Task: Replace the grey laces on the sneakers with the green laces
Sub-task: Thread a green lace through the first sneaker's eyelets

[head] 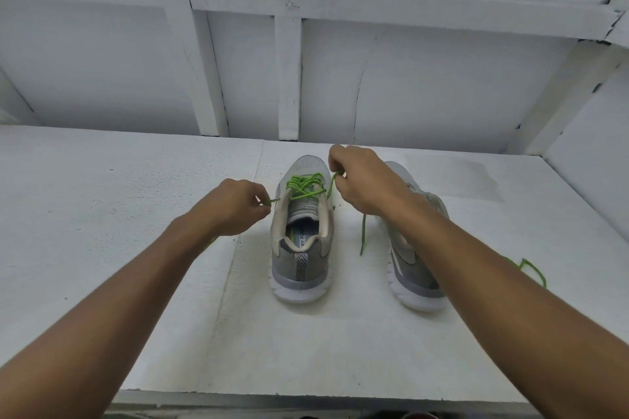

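Pinches green lace [304,185] ends either side of left sneaker [299,270], toe pointing far: left hand [236,206] near-left, right hand [360,180] far-right, both closed on lace.

White textured tabletop [102,214], seam [235,258] running front to back; faint grey patch [452,177] far right; white panelled wall [102,61] with painted battens [287,78]

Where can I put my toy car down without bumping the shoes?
The table is bare left of the laced sneaker, past the left hand, and in front of both heels to the near edge. It is crowded between that sneaker and the other sneaker, where the right hand pinches the green lace; a second green lace lies further right.
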The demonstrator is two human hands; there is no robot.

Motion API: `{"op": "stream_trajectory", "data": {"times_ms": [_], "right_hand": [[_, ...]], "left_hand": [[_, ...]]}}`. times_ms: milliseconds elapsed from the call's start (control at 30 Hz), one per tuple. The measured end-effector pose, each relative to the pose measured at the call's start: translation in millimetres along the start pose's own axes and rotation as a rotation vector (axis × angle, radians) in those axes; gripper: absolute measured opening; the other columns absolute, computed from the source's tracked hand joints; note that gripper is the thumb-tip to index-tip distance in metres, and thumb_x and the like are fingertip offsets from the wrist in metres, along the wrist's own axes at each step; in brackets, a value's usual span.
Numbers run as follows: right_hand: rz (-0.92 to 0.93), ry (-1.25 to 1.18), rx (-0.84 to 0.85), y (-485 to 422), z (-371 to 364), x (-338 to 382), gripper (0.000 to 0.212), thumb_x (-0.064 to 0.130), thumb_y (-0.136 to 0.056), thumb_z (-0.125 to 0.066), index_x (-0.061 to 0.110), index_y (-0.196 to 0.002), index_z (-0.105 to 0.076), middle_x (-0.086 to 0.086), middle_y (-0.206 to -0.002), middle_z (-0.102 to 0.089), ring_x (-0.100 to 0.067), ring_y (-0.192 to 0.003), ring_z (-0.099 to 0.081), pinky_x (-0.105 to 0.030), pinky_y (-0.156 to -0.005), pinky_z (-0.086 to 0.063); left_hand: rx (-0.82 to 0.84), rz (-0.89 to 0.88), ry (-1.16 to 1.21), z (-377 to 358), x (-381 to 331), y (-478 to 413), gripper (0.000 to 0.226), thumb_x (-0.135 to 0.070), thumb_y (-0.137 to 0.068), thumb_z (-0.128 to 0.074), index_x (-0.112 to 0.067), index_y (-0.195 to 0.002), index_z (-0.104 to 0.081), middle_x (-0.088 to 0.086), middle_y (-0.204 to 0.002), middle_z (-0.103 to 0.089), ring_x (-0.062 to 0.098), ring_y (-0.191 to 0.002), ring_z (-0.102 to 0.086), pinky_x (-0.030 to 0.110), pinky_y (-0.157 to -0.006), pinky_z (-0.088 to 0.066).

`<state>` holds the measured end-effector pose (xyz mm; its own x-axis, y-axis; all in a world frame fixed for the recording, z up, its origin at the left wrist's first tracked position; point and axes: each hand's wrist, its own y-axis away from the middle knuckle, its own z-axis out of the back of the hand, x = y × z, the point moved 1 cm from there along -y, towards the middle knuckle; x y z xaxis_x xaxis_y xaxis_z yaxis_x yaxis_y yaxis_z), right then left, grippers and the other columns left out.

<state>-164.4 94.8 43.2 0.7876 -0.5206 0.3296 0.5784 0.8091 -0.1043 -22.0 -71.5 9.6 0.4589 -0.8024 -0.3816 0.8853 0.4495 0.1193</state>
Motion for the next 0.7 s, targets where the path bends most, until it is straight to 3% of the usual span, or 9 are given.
{"op": "stream_trajectory", "data": {"times_ms": [100, 200, 300, 367, 433, 533, 700], "right_hand": [[0.005, 0.026, 0.007, -2, -3, -3, 0.017, 0.006, -0.09, -0.048, 0.014, -0.102, -0.057, -0.004, -0.108, -0.056, -0.025, -0.099, -0.051, -0.041, -0.082, -0.049], [-0.094, 0.196, 0.142, -1, -5, -7, 0.025, 0.005, -0.089, -0.052, 0.013, -0.11, -0.062, -0.007, -0.114, -0.058, -0.028, -0.098, -0.059, -0.038, -0.08, -0.053], [-0.149, 0.243, 0.308, 0, -6, -7, 0.038, -0.004, -0.085, -0.049, 0.007, -0.118, -0.063, -0.013, -0.113, -0.063, -0.029, -0.091, -0.066, -0.038, -0.078, -0.057], [-0.16, 0.166, 0.272, -1, -4, -10, 0.045, -0.003, -0.086, -0.047, 0.009, -0.128, -0.057, -0.013, -0.123, -0.06, -0.03, -0.101, -0.064, -0.043, -0.086, -0.055], [-0.174, 0.097, 0.187, -4, -2, -14, 0.051, 0.003, -0.088, -0.046, 0.017, -0.137, -0.05, -0.01, -0.133, -0.055, -0.029, -0.112, -0.058, -0.043, -0.092, -0.052], [-0.166, -0.02, 0.055, -13, -3, -23, 0.04, 0.007, -0.091, -0.047, 0.022, -0.126, -0.06, -0.002, -0.126, -0.06, -0.022, -0.107, -0.059, -0.031, -0.084, -0.049], [-0.102, -0.156, 0.058, -34, -16, -21, 0.02, 0.013, -0.094, -0.057, 0.017, -0.107, -0.071, -0.001, -0.105, -0.067, -0.015, -0.086, -0.059, -0.024, -0.072, -0.043]], "left_hand": [[-0.064, -0.04, 0.009, 4, 1, -6, 0.018, -0.027, -0.095, -0.056, -0.022, -0.106, -0.07, 0.0, -0.104, -0.07, 0.017, -0.095, -0.061, 0.029, -0.08, -0.047], [-0.109, -0.094, 0.205, 7, -6, -12, 0.021, -0.013, -0.093, -0.055, -0.024, -0.105, -0.068, -0.006, -0.103, -0.069, 0.013, -0.093, -0.063, 0.025, -0.078, -0.044], [0.026, -0.078, 0.369, 5, -8, -19, 0.041, -0.001, -0.094, -0.047, -0.022, -0.127, -0.054, -0.003, -0.114, -0.067, 0.008, -0.087, -0.067, 0.023, -0.076, -0.048], [0.054, -0.018, 0.247, 3, -1, -25, 0.048, -0.006, -0.095, -0.048, -0.02, -0.141, -0.041, 0.0, -0.115, -0.069, 0.011, -0.08, -0.069, 0.028, -0.078, -0.05], [0.032, 0.052, 0.067, 5, 7, -32, 0.049, -0.011, -0.094, -0.05, -0.019, -0.142, -0.04, 0.006, -0.119, -0.068, 0.019, -0.088, -0.069, 0.035, -0.086, -0.052], [-0.084, 0.021, -0.007, 12, 7, -38, 0.036, -0.015, -0.096, -0.046, -0.017, -0.131, -0.055, 0.006, -0.123, -0.066, 0.025, -0.111, -0.06, 0.035, -0.096, -0.047], [-0.155, -0.14, 0.131, 15, -14, -48, 0.027, -0.02, -0.099, -0.047, -0.018, -0.115, -0.07, 0.0, -0.117, -0.069, 0.018, -0.11, -0.061, 0.023, -0.09, -0.041]]}}
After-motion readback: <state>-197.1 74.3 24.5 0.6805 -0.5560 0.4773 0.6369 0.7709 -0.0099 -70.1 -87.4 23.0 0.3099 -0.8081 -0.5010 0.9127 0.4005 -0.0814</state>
